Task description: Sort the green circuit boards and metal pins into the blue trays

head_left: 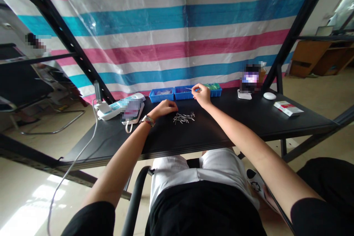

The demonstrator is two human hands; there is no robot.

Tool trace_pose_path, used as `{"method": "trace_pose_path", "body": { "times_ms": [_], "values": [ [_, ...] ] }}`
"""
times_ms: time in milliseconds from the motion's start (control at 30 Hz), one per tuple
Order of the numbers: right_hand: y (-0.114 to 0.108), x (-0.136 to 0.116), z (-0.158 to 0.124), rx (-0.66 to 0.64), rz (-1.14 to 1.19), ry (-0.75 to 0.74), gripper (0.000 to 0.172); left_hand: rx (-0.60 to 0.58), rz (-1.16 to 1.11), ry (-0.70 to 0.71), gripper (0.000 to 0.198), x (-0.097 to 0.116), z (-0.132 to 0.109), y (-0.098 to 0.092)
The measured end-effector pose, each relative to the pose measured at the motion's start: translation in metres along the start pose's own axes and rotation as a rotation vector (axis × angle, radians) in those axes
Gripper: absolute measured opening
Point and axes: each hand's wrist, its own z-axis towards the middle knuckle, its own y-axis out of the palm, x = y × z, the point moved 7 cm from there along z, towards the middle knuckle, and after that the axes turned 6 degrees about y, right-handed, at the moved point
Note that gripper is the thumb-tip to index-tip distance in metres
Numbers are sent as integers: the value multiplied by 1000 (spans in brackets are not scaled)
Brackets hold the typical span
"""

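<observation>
My right hand is raised over the blue bins, with thumb and forefinger pinching a thin metal pin that points left. Below it on the black table lies a loose pile of thin metal pins. My left hand rests on the tabletop just left of the pile, its fingers curled together; whatever may be under them is hidden. Behind my hands stand a blue bin with small clear pieces and a second blue bin. Green pieces fill the right-hand compartment, partly behind my right hand.
A power strip and a phone on a white holder stand at the left. On the right are a blurred-out device on a white stand, a white oval case and a red-and-white box. Striped sheeting hangs behind the table.
</observation>
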Motion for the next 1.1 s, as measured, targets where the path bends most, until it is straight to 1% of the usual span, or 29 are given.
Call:
{"method": "trace_pose_path", "body": {
  "times_ms": [100, 167, 267, 333, 500, 633, 767, 933, 1100],
  "values": [
    [-8, -3, 5, 78, -216, -86, 6, -58, -67, 31, 17, 4, 0, 2],
    [-9, -5, 8, 102, -314, -133, 9, -97, -122, 41, 18, 7, -1, 3],
    [-8, -7, 12, 114, -401, -172, 14, -130, -191, 11, 22, 7, -2, 5],
    [-6, -5, 15, 112, -428, -166, 17, -141, -192, -18, 26, 4, -3, 7],
    [4, 4, 17, -15, -437, -133, 25, -126, -151, -33, 27, -4, -2, 9],
    [2, 4, 11, -50, -438, -163, 29, -114, -140, 1, 25, -5, -1, 7],
    [3, 0, 4, -89, -469, -206, 29, -75, -79, 12, 24, -6, 0, 5],
    [12, -7, -7, -156, -474, -249, 27, 9, -11, 20, 27, -10, 1, 0],
    [19, -21, -23, -238, -496, -300, 26, -1, -28, 8, 29, -15, 1, -1]
  ]
}}
